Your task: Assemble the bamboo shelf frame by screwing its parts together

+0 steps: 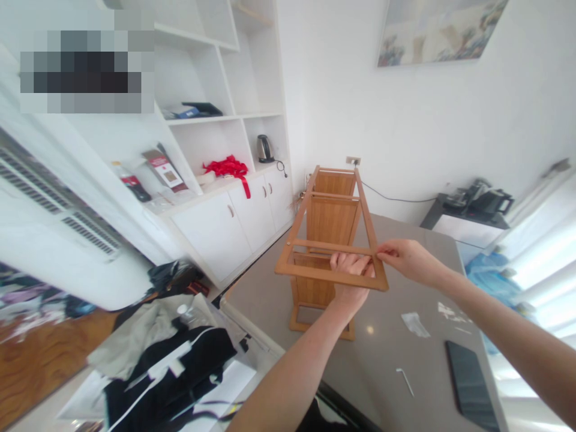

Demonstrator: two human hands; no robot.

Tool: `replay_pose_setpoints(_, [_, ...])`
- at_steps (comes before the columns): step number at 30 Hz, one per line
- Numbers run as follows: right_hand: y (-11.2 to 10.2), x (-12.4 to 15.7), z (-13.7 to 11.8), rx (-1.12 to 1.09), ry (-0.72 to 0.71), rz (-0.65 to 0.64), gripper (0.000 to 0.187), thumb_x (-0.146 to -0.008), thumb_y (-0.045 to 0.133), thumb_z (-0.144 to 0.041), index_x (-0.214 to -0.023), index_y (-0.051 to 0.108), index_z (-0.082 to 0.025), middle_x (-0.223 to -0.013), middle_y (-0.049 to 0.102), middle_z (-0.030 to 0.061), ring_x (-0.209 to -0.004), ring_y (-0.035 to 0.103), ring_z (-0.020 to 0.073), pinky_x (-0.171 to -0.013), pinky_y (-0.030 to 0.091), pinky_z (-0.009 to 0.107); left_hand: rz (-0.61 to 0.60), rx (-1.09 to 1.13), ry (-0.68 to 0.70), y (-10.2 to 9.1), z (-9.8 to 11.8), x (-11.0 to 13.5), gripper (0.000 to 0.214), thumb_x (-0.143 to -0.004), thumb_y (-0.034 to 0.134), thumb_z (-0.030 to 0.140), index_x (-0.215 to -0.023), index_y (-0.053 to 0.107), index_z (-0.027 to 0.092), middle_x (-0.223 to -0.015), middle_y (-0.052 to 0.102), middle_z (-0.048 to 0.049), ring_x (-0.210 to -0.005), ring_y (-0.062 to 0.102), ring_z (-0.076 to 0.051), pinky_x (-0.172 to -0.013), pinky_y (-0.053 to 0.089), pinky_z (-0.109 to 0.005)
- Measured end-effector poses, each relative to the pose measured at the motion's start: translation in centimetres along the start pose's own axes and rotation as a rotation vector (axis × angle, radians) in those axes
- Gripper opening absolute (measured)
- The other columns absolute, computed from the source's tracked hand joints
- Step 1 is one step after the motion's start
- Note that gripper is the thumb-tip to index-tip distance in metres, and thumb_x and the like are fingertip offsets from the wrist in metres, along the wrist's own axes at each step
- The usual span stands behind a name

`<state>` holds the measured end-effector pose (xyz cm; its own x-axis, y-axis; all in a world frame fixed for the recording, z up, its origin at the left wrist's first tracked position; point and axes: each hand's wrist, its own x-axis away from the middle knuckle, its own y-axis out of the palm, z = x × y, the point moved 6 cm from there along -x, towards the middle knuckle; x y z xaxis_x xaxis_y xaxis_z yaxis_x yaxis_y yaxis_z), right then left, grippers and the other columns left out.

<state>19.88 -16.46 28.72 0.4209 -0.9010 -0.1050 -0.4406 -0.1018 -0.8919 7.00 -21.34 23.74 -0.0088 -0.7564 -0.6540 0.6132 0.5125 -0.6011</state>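
Rack (333, 221) honey-brown; tabletop (378, 372) grey; ribbon (228, 167) red; cabinet (213, 223) white.

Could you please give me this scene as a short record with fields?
Left hand: behind the near bar of the wooden rack, close to a crossbar
Right hand: at the rack's right rail, near that crossbar
Rack: on the grey table
Also on table: clear plastic bag, L-shaped tool, dark flat device
White cabinet: red ribbon, kettle on top
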Motion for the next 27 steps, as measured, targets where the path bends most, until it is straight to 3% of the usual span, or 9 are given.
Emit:
replay_pose_setpoints(12, [0.43,0.45,-0.13,0.056,-0.121,0.030,0.019,-0.083,0.046,-0.026,-0.087,0.063,-0.021,-0.085,0.066,0.0042,-0.075,0.058,0.0171,-0.068,0.040,0.026,0.013,0.057,-0.082,0.38,0.20,-0.33,0.014,-0.083,0.053,0.026,-0.075,0.064,0.025,-0.084,0.069,0.0014,-0.093,0.053,-0.020,-0.097,0.023,-0.044])
replay_pose_setpoints(27, [0.12,0.02,0.14,0.040,-0.138,0.046,0.019,-0.082,0.047,-0.027,-0.084,0.066,-0.021,-0.085,0.067,0.0023,-0.073,0.058,0.0158,-0.066,0.042,0.026,-0.031,0.067,-0.107,-0.03,0.21,-0.47,0.019,-0.085,0.051,0.034,-0.074,0.064,0.026,-0.084,0.070,0.0033,-0.094,0.053,-0.019,-0.094,0.025,-0.039])
